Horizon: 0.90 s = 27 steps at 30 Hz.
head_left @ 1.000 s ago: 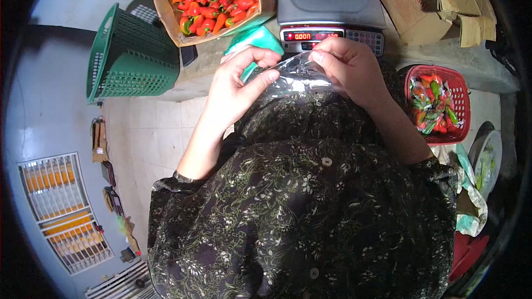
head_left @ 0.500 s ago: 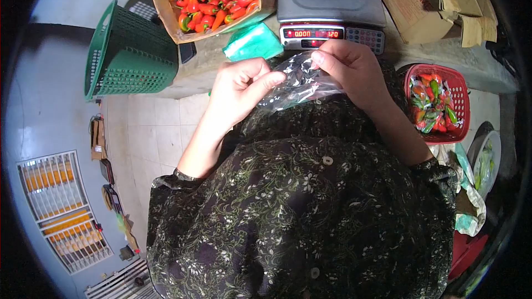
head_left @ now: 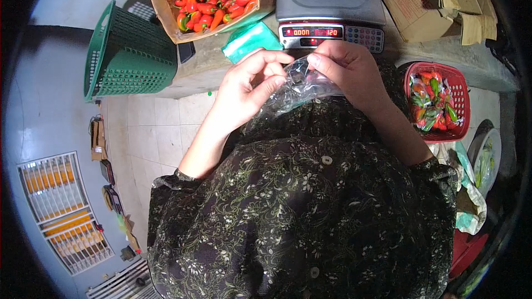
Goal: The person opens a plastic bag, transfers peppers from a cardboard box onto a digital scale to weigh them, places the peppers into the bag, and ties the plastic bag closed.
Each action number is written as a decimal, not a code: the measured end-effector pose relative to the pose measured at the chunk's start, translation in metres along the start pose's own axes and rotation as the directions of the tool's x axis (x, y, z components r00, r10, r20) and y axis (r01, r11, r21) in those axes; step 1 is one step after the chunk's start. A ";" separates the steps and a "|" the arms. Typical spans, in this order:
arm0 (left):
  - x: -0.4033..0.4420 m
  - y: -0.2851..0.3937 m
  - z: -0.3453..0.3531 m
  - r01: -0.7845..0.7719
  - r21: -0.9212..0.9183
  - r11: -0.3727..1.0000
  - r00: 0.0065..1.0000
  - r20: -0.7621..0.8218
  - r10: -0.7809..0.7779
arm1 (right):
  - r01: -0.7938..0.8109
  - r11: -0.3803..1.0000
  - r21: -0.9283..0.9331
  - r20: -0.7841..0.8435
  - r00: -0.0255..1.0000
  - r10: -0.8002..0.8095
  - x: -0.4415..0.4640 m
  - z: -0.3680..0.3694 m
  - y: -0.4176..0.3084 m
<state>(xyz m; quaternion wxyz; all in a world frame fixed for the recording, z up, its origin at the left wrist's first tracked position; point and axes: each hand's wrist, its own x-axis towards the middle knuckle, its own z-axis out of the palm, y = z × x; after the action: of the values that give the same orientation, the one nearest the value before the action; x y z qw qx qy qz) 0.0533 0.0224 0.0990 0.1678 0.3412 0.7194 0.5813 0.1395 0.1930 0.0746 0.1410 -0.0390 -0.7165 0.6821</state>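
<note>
A clear plastic bag [head_left: 305, 86] hangs between my two hands, in front of the digital scale [head_left: 330, 0]. My right hand [head_left: 343, 72] pinches the bag's upper edge between thumb and fingers. On the other side, my left hand [head_left: 249, 86] has its thumb and index finger curved at the bag's left edge, with a gap between them. The scale's red display is lit and its plate bears nothing. Just beyond my left hand lies a folded green plastic packet [head_left: 252, 42].
A box of red peppers [head_left: 213, 1] stands at the upper left, beside a green basket [head_left: 133, 55]. Cardboard [head_left: 410, 8] lies right of the scale. A red basket [head_left: 459, 97] holds bagged peppers, near a white plate [head_left: 490, 158].
The bag has dropped from a stretched shape to a looser, crumpled one. My left hand has shifted slightly, its index finger now extended towards the right hand.
</note>
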 end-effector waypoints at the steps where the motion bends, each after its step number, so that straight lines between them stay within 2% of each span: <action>1: 0.000 -0.001 -0.006 0.045 0.068 0.997 0.996 0.075 -0.050 | -0.008 1.000 0.004 0.005 1.000 0.008 0.000 0.000 0.000; 3: -0.001 -0.003 -0.026 0.118 0.213 0.970 0.964 0.211 -0.163 | -0.042 0.997 0.058 0.020 0.999 0.040 -0.001 0.002 -0.002; 4: 0.000 -0.002 -0.030 0.108 0.238 0.965 0.955 0.246 -0.167 | -0.058 0.995 0.084 0.027 0.998 0.056 -0.001 0.002 -0.003; 6: 0.002 0.000 -0.034 0.085 0.285 0.955 0.931 0.318 -0.177 | -0.004 1.000 -0.009 0.022 1.000 0.004 -0.002 0.002 -0.002; 9: 0.000 0.001 -0.014 0.064 0.000 0.998 0.986 0.153 -0.063 | 0.023 0.995 -0.093 0.010 1.000 -0.023 -0.002 0.001 0.001; 10: 0.001 0.002 -0.012 0.076 0.037 0.996 0.988 0.133 -0.080 | 0.023 0.993 -0.112 0.007 1.000 -0.023 -0.001 0.000 0.002; 12: 0.001 -0.002 -0.018 0.089 0.229 0.969 0.968 0.211 -0.138 | 0.190 0.926 -0.325 -0.168 0.952 -0.254 0.002 0.003 0.005; 13: 0.004 -0.005 -0.022 0.085 0.322 0.943 0.954 0.245 -0.170 | 0.251 0.864 -0.437 -0.232 0.896 -0.378 0.004 0.004 0.005; 14: 0.006 -0.009 -0.025 0.121 0.374 0.920 0.933 0.272 -0.233 | 0.285 0.784 -0.551 -0.233 0.850 -0.472 0.003 0.004 0.002; 16: 0.007 -0.013 -0.024 0.091 0.425 0.900 0.971 0.162 -0.175 | 0.310 0.583 -0.751 -0.196 0.739 -0.645 -0.002 0.005 -0.005; 17: 0.007 -0.014 -0.022 0.080 0.451 0.889 0.984 0.109 -0.144 | 0.306 0.573 -0.760 -0.130 0.793 -0.596 -0.008 0.008 -0.007; 18: 0.008 -0.016 -0.018 0.095 0.395 0.914 0.993 0.021 -0.112 | 0.302 0.564 -0.768 -0.065 0.840 -0.539 -0.017 0.011 -0.008; 19: 0.009 -0.016 -0.016 0.026 0.385 0.923 0.999 0.016 -0.035 | 0.301 0.554 -0.776 0.001 0.879 -0.477 -0.021 0.014 -0.010; 20: 0.010 -0.016 -0.015 -0.044 0.375 0.926 0.999 0.007 0.044 | 0.323 0.549 -0.771 0.022 0.875 -0.484 -0.019 0.016 -0.010; 21: 0.011 -0.015 -0.014 -0.113 0.367 0.923 0.992 -0.004 0.123 | 0.301 0.708 -0.639 -0.017 0.914 -0.405 -0.015 0.018 -0.004; 23: 0.006 -0.016 -0.009 -0.136 0.310 0.941 0.991 0.044 0.129 | 0.203 0.930 -0.305 -0.039 0.973 -0.226 -0.010 0.025 0.018; 25: 0.001 -0.022 -0.002 -0.127 0.277 0.952 0.989 0.112 0.100 | 0.109 0.981 -0.158 -0.010 0.994 -0.112 -0.011 0.029 0.021; 27: 0.002 -0.020 0.002 -0.189 0.359 0.914 0.975 0.183 0.129 | 0.023 0.996 -0.085 0.030 0.999 -0.020 -0.012 0.030 0.022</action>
<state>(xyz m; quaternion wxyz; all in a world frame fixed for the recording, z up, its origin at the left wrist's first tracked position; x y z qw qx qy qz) 0.0472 0.0234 0.0799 0.1075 0.4687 0.7714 0.4168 0.1407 0.1622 0.0503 0.1362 -0.0274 -0.7474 0.6497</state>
